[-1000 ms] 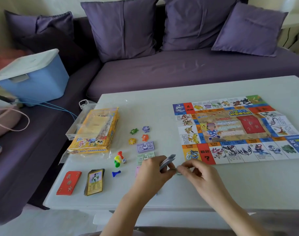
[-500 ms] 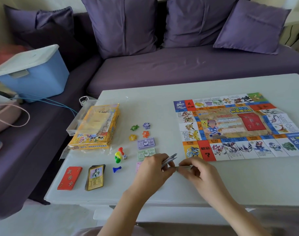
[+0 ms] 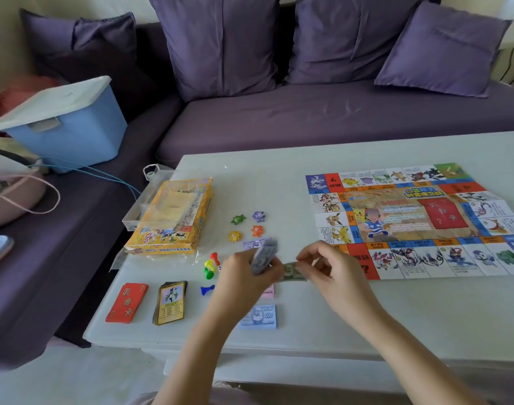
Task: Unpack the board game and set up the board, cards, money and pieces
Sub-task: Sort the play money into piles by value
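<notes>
Seems well past halfway. Has the game board [image 3: 396, 217] unfolded flat on the table [image 3: 366, 317], right side; red deck [image 3: 126, 302], yellow deck [image 3: 171, 302], pawns [image 3: 210, 264] and star tokens [image 3: 247, 226] set out left of it, near the box [image 3: 171, 217]. Leaves the money: grips a wad of notes [image 3: 264, 255] in the left hand [image 3: 244, 276], pinches one greenish note [image 3: 293, 273] with the right hand [image 3: 325, 267], above sorted piles [image 3: 260, 317].

The board [image 3: 410, 217] is spread flat at right; red cards [image 3: 126, 302], a deck [image 3: 170, 302] and blue notes [image 3: 260, 317] are laid leftward; a note wad [image 3: 264, 255] and green note [image 3: 292, 271] are held above.
</notes>
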`<act>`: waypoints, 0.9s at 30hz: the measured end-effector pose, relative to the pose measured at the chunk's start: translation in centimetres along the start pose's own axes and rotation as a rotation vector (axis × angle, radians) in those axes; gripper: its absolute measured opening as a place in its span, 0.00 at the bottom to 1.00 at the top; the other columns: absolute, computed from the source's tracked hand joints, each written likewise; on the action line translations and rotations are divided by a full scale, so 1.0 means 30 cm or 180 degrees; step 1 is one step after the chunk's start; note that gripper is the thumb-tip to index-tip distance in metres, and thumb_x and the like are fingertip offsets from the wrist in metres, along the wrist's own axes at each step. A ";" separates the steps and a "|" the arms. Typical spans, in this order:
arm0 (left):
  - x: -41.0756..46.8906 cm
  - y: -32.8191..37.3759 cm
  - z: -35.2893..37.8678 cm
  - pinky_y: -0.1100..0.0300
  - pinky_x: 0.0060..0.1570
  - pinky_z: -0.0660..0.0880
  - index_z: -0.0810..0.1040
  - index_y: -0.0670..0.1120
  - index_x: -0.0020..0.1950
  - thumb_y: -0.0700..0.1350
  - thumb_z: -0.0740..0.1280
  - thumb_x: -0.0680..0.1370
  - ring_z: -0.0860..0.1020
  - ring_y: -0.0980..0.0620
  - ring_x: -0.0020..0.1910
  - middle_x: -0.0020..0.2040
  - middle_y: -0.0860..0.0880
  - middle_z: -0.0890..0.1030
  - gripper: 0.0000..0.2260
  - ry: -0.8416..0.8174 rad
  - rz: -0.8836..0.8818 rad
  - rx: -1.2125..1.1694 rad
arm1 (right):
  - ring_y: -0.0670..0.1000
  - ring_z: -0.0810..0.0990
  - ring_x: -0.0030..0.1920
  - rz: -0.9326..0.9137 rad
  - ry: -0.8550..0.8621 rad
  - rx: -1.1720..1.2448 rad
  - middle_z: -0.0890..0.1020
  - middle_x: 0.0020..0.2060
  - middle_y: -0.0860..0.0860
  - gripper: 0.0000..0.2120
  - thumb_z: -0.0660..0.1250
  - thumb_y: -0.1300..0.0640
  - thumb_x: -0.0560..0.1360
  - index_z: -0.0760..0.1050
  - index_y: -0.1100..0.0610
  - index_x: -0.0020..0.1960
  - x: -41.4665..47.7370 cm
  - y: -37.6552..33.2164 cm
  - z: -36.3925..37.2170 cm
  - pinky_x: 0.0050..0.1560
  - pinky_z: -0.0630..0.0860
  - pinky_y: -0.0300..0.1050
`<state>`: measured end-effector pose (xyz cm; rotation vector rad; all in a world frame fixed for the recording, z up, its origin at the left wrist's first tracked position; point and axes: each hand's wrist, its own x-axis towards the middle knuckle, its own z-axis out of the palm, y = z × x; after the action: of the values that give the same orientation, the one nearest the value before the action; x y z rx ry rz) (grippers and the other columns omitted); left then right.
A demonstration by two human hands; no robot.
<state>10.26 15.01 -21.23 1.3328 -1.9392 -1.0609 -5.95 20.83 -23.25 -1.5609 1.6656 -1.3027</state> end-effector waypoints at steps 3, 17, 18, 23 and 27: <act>0.016 -0.022 -0.062 0.64 0.26 0.63 0.77 0.39 0.37 0.44 0.70 0.75 0.65 0.55 0.24 0.26 0.50 0.74 0.10 0.0290 -0.0338 -0.0285 | 0.39 0.75 0.31 0.0296 -0.0238 0.0263 0.80 0.32 0.42 0.05 0.72 0.63 0.72 0.79 0.54 0.42 0.090 -0.037 0.027 0.34 0.68 0.30; 0.041 -0.106 -0.134 0.60 0.43 0.76 0.78 0.42 0.41 0.39 0.58 0.81 0.78 0.50 0.40 0.42 0.45 0.81 0.12 0.0348 -0.1412 -0.1229 | 0.47 0.77 0.33 0.1226 -0.0951 -0.0019 0.81 0.33 0.50 0.05 0.74 0.62 0.70 0.79 0.55 0.39 0.262 -0.009 0.151 0.36 0.73 0.39; 0.040 -0.105 -0.134 0.60 0.42 0.76 0.78 0.42 0.42 0.39 0.58 0.82 0.78 0.50 0.40 0.42 0.45 0.81 0.12 0.0325 -0.1481 -0.1343 | 0.45 0.77 0.33 0.1171 -0.0936 -0.0179 0.81 0.34 0.48 0.04 0.74 0.61 0.71 0.79 0.55 0.40 0.260 -0.005 0.156 0.36 0.72 0.37; 0.037 -0.110 -0.141 0.58 0.45 0.78 0.78 0.40 0.45 0.40 0.58 0.82 0.80 0.48 0.42 0.44 0.43 0.82 0.12 0.0253 -0.1684 -0.1704 | 0.41 0.75 0.36 0.0800 -0.0697 -0.0767 0.79 0.35 0.44 0.03 0.72 0.61 0.72 0.80 0.55 0.42 0.225 0.011 0.193 0.33 0.68 0.26; 0.039 -0.117 -0.138 0.58 0.46 0.79 0.79 0.39 0.47 0.40 0.58 0.82 0.82 0.48 0.43 0.45 0.42 0.83 0.11 0.0198 -0.1750 -0.1842 | 0.40 0.74 0.34 0.0622 -0.0557 -0.0817 0.77 0.34 0.44 0.04 0.72 0.62 0.72 0.78 0.55 0.41 0.211 0.021 0.209 0.32 0.67 0.26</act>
<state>14.87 11.99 -21.98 1.5429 -1.0891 -1.6530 -2.18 12.89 -24.85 -1.5564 1.8740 -0.8555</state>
